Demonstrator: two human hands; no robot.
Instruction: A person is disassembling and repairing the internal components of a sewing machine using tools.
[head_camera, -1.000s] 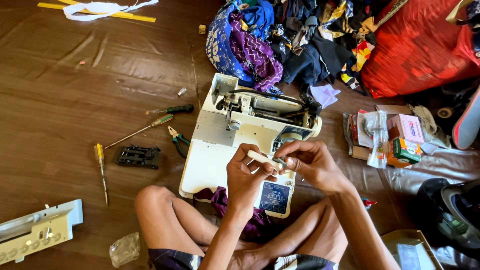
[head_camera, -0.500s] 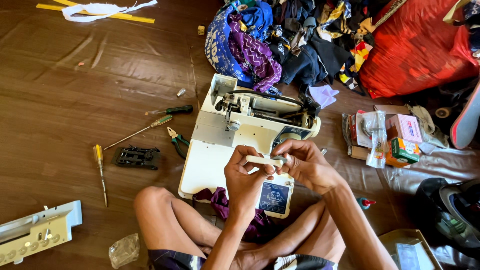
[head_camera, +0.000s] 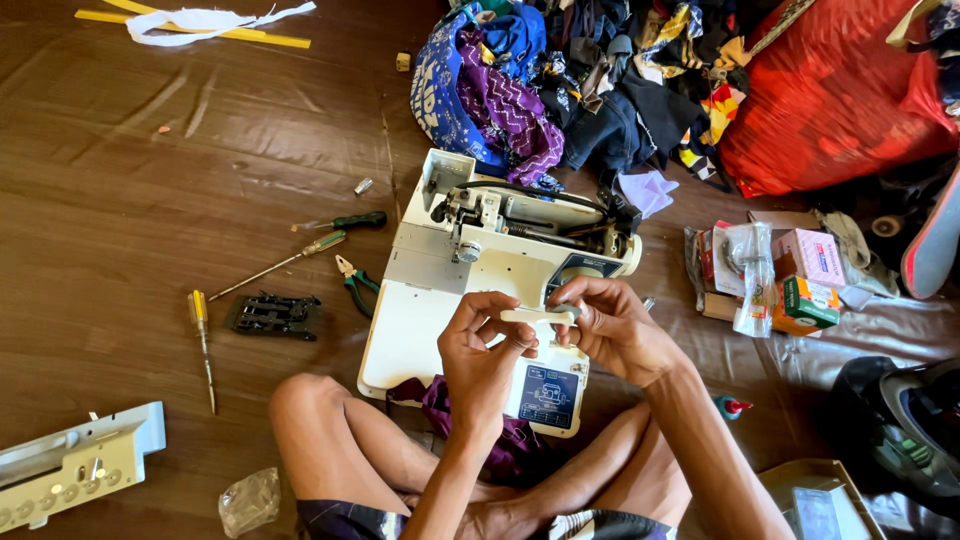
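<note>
Currently, the person sits cross-legged on the floor (head_camera: 150, 200) and holds a small white plastic part (head_camera: 538, 316) between both hands, just above the opened white sewing machine (head_camera: 440, 300) that lies on its side in front of the knees. The left hand (head_camera: 482, 350) has its fingers (head_camera: 487, 303) curled over and pinching the near end of the part, while the right hand (head_camera: 612, 330) pinches the far end with thumb and fingers pressed together on it. Whatever detail is being worked on the part is too small to make out. To do this well, it seems wise to keep both wrists low and close to the machine body, so that a slipped piece would land on the casing and not roll away. A light, even pinch at the 2 ends should hold the part steady without bending it. Beyond the left fingers, well apart on the floor, lie 3 screwdrivers, among them the yellow-handled screwdriver (head_camera: 199, 320), a pair of green-handled pliers (head_camera: 355, 283) and a black metal plate (head_camera: 274, 315). Past the right fingers sit small cardboard boxes (head_camera: 805, 275). A purple cloth (head_camera: 440, 405) lies under the machine's near edge.
</note>
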